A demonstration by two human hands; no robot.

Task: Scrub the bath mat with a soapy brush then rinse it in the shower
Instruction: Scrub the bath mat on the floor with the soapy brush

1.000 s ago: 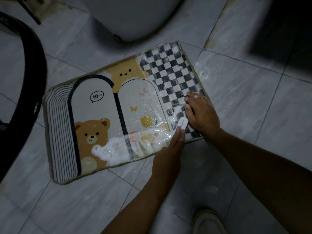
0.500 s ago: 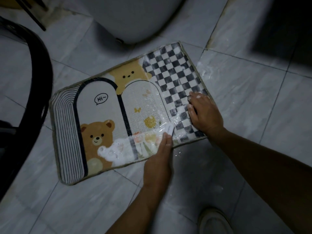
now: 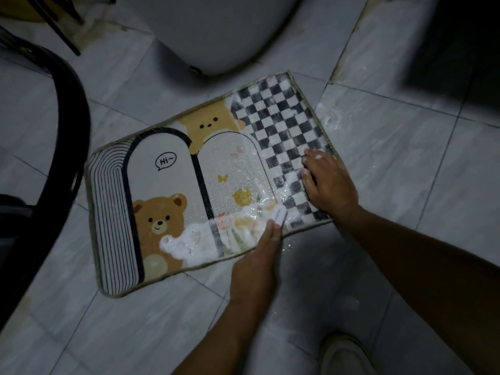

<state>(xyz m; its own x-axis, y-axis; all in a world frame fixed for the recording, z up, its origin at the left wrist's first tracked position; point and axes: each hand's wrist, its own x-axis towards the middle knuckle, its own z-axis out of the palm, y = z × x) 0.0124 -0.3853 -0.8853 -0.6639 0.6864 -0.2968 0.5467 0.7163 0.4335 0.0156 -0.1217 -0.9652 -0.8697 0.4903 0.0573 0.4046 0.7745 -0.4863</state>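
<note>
The bath mat (image 3: 167, 190), printed with bears, arches and a black-and-white checkered end, lies flat on the tiled floor. White soap foam (image 3: 186, 244) covers its near edge by the brown bear, and a wet sheen spreads over the right arch. My left hand (image 3: 257, 263) holds a small white brush (image 3: 280, 215) against the mat's near edge, where the arch meets the checks. My right hand (image 3: 328, 185), fingers foamy, presses flat on the checkered end beside the brush.
A white toilet base (image 3: 216, 31) stands just beyond the mat. A black curved frame (image 3: 67, 136) runs along the left side. My light shoe (image 3: 343, 353) rests on the tiles at the bottom right. Foam smears the floor (image 3: 332, 120) right of the mat.
My left hand has slid the brush leftwards, from the checks beside my right hand to the edge of the arch panel. The right hand stays pressed on the mat.
</note>
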